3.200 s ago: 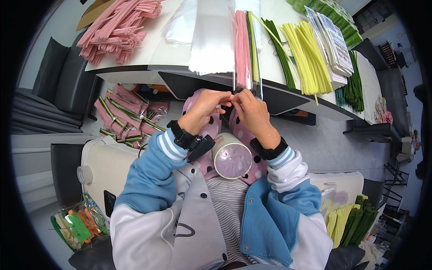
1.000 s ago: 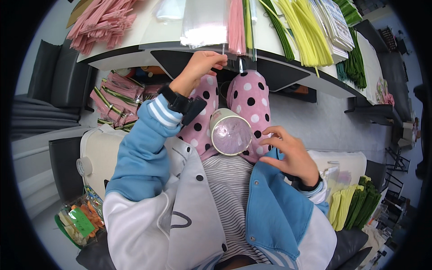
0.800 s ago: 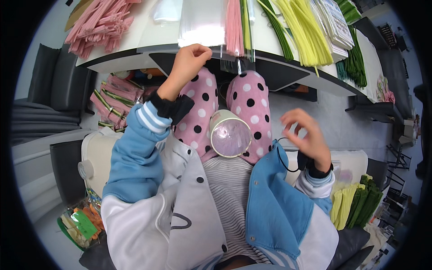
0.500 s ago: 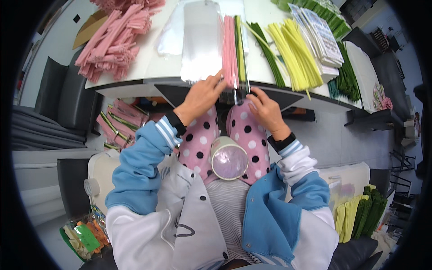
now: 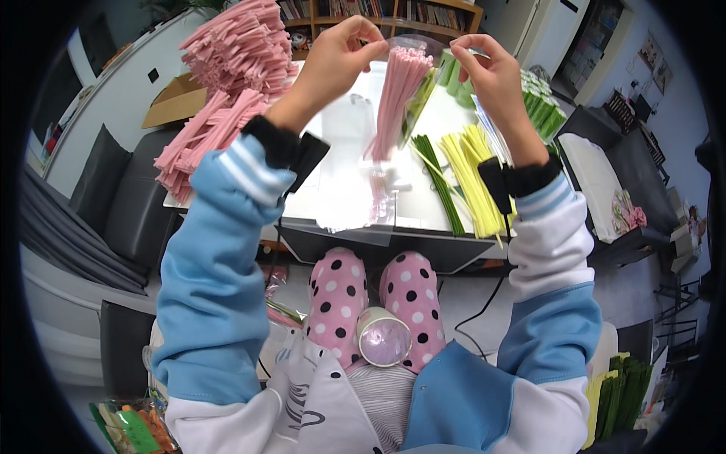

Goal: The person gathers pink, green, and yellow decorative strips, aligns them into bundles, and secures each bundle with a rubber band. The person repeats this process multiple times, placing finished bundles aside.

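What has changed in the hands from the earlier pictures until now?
Both hands rose from the table edge. The left hand and the right hand now hold up a clear bag with pink sticks inside. The pink pile, yellow sticks and cup stayed put.

Two hands, left (image 5: pixel 336 57) and right (image 5: pixel 491 72), are raised over one bench (image 5: pixel 423 208). One clear bag (image 5: pixel 412 91) hangs between them with one bunch of pink stems (image 5: pixel 393 102) inside. One heap of pink stems (image 5: pixel 219 98), one bunch of yellow stems (image 5: pixel 473 178), one of dark green stems (image 5: pixel 439 181). One tape roll (image 5: pixel 383 337).
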`<state>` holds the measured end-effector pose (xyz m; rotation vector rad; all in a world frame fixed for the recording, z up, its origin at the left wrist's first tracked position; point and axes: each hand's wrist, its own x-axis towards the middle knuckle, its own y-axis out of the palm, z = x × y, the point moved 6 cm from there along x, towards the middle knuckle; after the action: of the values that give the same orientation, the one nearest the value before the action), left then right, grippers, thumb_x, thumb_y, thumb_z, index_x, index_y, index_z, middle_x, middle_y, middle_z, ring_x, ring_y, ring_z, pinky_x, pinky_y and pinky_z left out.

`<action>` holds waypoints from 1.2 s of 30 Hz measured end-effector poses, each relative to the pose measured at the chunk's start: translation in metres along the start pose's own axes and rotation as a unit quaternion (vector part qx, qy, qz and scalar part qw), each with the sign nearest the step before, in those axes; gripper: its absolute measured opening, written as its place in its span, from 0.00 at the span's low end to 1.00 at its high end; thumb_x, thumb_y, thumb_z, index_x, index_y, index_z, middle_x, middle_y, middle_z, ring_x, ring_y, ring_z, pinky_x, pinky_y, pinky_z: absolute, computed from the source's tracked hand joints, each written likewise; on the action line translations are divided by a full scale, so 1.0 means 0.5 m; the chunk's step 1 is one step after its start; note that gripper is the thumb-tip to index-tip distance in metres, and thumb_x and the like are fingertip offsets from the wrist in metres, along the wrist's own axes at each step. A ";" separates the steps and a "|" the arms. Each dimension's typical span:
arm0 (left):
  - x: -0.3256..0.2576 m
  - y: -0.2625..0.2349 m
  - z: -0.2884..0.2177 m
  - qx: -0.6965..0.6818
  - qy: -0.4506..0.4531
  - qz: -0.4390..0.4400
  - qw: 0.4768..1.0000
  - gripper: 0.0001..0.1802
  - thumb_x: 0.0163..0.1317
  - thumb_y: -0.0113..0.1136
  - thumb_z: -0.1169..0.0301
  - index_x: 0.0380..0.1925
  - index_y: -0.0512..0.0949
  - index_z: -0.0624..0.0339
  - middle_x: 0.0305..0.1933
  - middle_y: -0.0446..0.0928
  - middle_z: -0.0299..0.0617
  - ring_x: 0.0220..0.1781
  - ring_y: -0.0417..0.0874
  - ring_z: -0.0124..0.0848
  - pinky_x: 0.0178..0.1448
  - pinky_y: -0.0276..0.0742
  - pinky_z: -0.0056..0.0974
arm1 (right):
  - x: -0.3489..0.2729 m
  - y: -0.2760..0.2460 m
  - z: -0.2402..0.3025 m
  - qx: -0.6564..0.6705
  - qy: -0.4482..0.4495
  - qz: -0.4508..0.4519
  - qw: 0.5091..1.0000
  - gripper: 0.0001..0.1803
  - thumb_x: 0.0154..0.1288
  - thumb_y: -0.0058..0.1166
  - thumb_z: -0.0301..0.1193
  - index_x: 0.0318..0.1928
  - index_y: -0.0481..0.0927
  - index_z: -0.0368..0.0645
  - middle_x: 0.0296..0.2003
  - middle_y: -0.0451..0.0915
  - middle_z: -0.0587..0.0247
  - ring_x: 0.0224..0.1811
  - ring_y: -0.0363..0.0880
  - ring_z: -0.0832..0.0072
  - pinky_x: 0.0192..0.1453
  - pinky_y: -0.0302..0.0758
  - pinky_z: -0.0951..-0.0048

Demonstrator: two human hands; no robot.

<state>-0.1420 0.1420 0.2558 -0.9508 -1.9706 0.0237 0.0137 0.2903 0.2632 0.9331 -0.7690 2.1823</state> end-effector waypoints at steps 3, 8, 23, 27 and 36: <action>0.055 -0.017 -0.001 0.032 -0.049 0.038 0.998 0.08 0.62 0.58 0.65 0.35 0.77 0.57 0.29 0.78 0.32 0.24 0.74 0.17 0.21 0.65 0.22 | 0.065 0.016 -0.004 -0.037 0.057 0.057 0.996 0.08 0.62 0.57 0.31 0.36 0.78 0.38 0.24 0.78 0.70 0.22 0.75 0.86 0.23 0.67 0.84; 0.102 -0.082 -0.042 -0.085 -0.019 -0.008 0.996 0.05 0.63 0.56 0.71 0.31 0.75 0.60 0.26 0.78 0.35 0.21 0.74 0.18 0.22 0.67 0.23 | 0.123 -0.028 0.063 -0.004 0.028 0.015 0.999 0.07 0.64 0.55 0.31 0.34 0.79 0.41 0.18 0.76 0.71 0.16 0.71 0.88 0.17 0.63 0.88; -0.007 -0.098 -0.074 -0.094 0.088 -0.033 0.991 0.04 0.64 0.55 0.71 0.36 0.77 0.58 0.42 0.80 0.37 0.25 0.71 0.14 0.22 0.63 0.17 | 0.054 0.011 0.115 0.038 -0.045 0.055 0.997 0.06 0.65 0.54 0.28 0.36 0.77 0.38 0.22 0.75 0.72 0.18 0.69 0.89 0.22 0.66 0.88; -0.071 -0.041 -0.016 -0.048 -0.028 -0.006 0.998 0.04 0.64 0.56 0.70 0.36 0.77 0.57 0.38 0.80 0.36 0.24 0.71 0.15 0.24 0.64 0.20 | -0.009 0.091 0.067 0.007 0.014 0.110 0.994 0.07 0.64 0.54 0.29 0.37 0.78 0.37 0.29 0.77 0.68 0.22 0.74 0.84 0.27 0.70 0.84; -0.024 -0.047 -0.011 -0.087 -0.003 -0.011 0.996 0.05 0.63 0.57 0.68 0.35 0.77 0.56 0.35 0.81 0.34 0.23 0.70 0.13 0.20 0.58 0.18 | 0.036 0.030 0.070 -0.004 -0.027 0.132 0.991 0.10 0.63 0.55 0.33 0.38 0.78 0.37 0.28 0.77 0.68 0.23 0.74 0.85 0.28 0.71 0.83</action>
<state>-0.1490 0.1162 0.2587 -1.0418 -2.0130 -0.1595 0.0071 0.2620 0.2933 0.9345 -0.9750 2.3850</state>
